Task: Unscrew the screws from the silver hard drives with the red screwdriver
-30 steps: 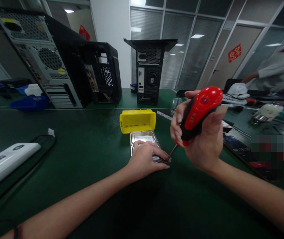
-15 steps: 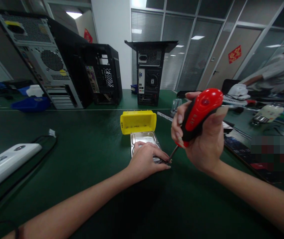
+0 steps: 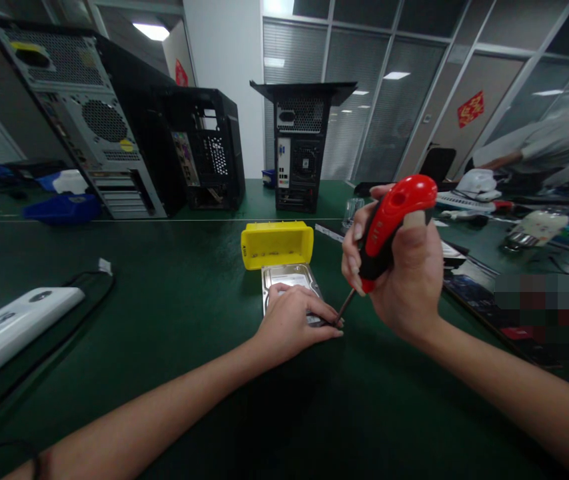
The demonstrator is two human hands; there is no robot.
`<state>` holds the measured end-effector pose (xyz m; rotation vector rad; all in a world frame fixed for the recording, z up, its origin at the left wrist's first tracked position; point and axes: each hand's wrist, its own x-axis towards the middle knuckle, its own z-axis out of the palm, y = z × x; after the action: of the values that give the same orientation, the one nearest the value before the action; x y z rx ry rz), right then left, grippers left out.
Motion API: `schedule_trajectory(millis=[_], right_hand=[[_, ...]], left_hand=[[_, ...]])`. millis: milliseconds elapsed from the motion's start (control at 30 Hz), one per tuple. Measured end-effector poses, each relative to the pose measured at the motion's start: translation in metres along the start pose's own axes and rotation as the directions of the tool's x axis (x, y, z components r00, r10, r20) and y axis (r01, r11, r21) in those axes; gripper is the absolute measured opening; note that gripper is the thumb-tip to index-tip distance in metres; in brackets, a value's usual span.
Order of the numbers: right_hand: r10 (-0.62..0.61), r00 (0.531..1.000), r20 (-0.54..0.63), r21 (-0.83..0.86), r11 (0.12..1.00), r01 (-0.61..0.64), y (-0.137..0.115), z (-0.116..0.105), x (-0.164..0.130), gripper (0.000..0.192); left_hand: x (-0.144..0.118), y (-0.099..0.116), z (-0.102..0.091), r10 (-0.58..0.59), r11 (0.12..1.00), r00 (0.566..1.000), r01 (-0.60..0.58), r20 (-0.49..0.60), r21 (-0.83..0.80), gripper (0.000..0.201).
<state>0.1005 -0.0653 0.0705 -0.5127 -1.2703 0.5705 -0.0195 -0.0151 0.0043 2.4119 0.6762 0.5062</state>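
Hard drive [image 3: 289, 283] lies flat on the green surface [image 3: 174, 293], just in front of the yellow box [image 3: 277, 243], and every place below is told from it. The left hand [image 3: 292, 323] rests on its near end, fingers spread and pressing down to pin it. The right hand [image 3: 404, 273] is wrapped tight round the red and black handle of a screwdriver [image 3: 389, 227], which slants down and left so that its tip meets the drive's near right corner, right beside the left fingertips.

The step in hand looks like turning a screw at that corner; whether it goes in or out cannot be told. The next move seems to call for steady downward push along the shaft while the left hand stops the drive from sliding or twisting, with its fingers kept clear of the tip.

Room is good toward the wearer and to the drive's left, where only bare surface lies before a white device [image 3: 9, 327] and its black cable [image 3: 89, 277], well apart. The box closes off the far side. To the right, dark flat items [image 3: 469, 287] lie near the right wrist, so that elbow has less swing. Three computer cases [image 3: 304, 143] stand well beyond the box, and another person's sleeve [image 3: 539, 143] shows far off to the right.
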Motion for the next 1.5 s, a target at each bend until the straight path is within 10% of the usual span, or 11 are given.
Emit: schedule_trajectory(millis=[1500], right_hand=[[0.145,0.983,0.116,0.042,0.988,-0.151,-0.007,-0.001,0.004,0.031]], left_hand=[[0.0,-0.002,0.001,0.001,1.0,1.0,-0.001,0.017,-0.015,0.019]])
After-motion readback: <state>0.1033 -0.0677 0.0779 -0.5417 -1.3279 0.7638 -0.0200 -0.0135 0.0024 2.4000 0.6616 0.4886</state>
